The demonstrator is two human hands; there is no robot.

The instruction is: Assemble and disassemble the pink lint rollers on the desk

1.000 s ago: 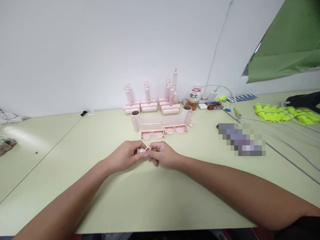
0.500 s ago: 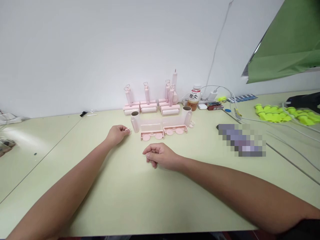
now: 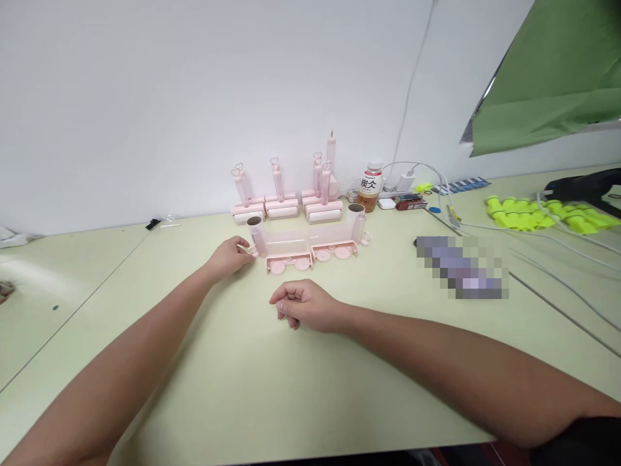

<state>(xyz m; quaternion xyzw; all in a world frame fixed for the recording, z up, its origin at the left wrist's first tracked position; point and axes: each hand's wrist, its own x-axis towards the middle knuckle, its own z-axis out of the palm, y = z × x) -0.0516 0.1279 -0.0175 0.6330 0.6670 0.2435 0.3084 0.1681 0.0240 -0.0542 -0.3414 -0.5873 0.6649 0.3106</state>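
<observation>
My left hand rests on the table with thumb and forefinger parted around a small pale-pink heart-shaped piece. That piece sits at the foot of an upright clear pink tube. Loosely curled and holding nothing, my right hand lies in front of two open pink cases. The left case and the right case each show two round discs, with their clear lids raised. A second tube stands at the right end, beside another small pink piece.
Behind stand several pink closed cases and heart-topped tubes. To their right are a labelled bottle, a charger plug and white cables. A pixelated phone-like object and yellow-green pieces lie on the right.
My left hand has moved right, bringing the small heart piece against the left tube, and its fingers have parted. My right hand stays nearly still. The whole view has shifted slightly.
</observation>
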